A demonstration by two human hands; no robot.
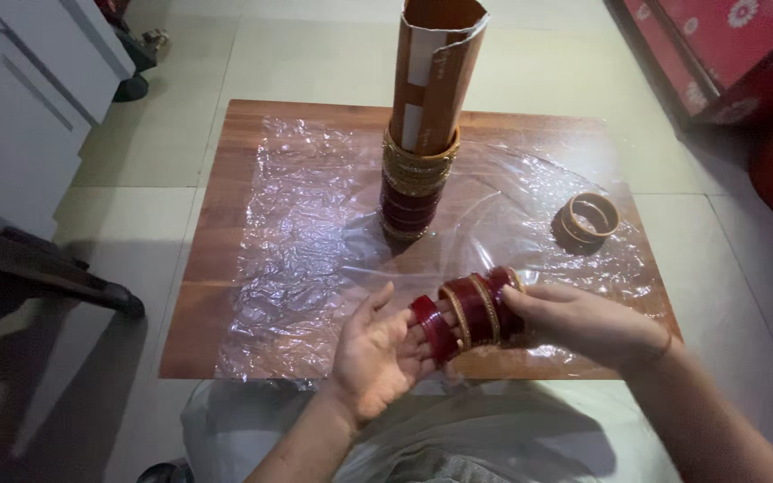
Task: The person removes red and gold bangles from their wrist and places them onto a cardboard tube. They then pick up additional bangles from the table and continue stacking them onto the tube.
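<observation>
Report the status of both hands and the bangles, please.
Left hand open, palm up, fingers inside red bangles. Right hand grips the same set. Bangle stack on cardboard roll stands apart. Nothing in the way.

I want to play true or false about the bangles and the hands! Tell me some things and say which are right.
1. Both hands hold red bangles. True: the left hand is under them, and the right hand grips them from the side.
2. The cardboard tube lies flat on the board. False: it stands upright with a stack of bangles around its base.
3. A clear plastic sheet covers the wooden board. True.
4. The gold bangles at the right are on the tube. False: they lie apart on the plastic.
</observation>
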